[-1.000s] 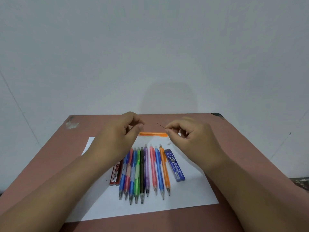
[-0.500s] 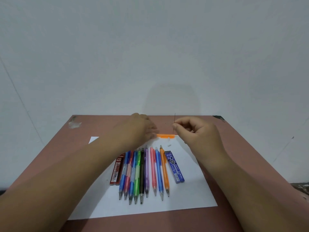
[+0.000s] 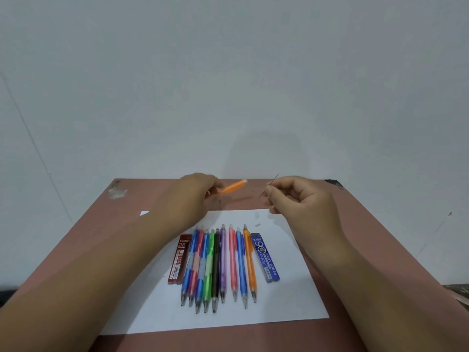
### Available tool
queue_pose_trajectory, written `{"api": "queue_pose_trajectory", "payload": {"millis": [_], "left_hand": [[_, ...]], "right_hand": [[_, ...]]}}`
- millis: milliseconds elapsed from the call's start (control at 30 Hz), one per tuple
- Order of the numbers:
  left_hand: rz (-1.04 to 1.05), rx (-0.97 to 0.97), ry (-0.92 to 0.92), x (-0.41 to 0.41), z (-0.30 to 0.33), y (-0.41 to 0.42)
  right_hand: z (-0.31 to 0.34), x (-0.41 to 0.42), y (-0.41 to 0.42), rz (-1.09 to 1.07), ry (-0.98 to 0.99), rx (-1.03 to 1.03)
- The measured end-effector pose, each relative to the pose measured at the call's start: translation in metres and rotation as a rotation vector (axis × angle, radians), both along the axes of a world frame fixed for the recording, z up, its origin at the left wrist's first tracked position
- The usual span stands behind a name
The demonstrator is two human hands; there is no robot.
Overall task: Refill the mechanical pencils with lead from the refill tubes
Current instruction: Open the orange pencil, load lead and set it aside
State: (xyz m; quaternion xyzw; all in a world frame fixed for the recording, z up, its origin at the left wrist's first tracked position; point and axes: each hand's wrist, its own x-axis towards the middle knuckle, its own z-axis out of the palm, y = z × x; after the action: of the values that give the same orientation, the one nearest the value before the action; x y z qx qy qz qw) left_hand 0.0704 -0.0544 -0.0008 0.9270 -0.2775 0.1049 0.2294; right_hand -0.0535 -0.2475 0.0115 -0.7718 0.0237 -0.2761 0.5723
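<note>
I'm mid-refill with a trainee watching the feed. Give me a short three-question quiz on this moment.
1. True or false: the left hand holds an orange pencil above the table.
2. What does the right hand pinch: A) an eraser, B) a thin lead, C) a refill tube?
3. Fill in: the blue refill tube lies at the ___ end of the pencil row on the paper.

Key: 1 true; 2 B; 3 right.

Bare table upper left of the paper; pencil row and lead tubes block paper centre.
</note>
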Motion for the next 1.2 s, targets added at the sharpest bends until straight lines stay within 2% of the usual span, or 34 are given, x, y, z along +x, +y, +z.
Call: {"api": "queue_pose_trajectory", "payload": {"millis": [167, 300, 400, 600, 900, 1200], "left_hand": [[-0.01, -0.174, -0.162, -0.017, 0.007, 0.018], [-0.053, -0.314, -0.193, -0.035, 0.003, 0.026], [-0.08, -0.325, -0.253, -0.038, -0.002, 0.032], [-0.164, -0.36, -0.282, -0.038, -0.005, 0.031], [-0.226, -0.438, -0.199, -0.036, -0.015, 0.025], [-0.233, -0.416, -0.243, -0.035, -0.016, 0.025]], "right_hand": [[0.004, -0.01, 0.009, 0.009, -0.131, -0.032], [0.0, -0.017, 0.02, 0.083, -0.286, -0.219], [-0.003, -0.015, 0.024, 0.116, -0.452, -0.405], [-0.002, -0.014, 0.025, 0.166, -0.619, -0.556], [-0.004, -0.013, 0.029, 0.137, -0.649, -0.579], [-0.009, -0.014, 0.032, 0.202, -0.542, -0.401]]}}
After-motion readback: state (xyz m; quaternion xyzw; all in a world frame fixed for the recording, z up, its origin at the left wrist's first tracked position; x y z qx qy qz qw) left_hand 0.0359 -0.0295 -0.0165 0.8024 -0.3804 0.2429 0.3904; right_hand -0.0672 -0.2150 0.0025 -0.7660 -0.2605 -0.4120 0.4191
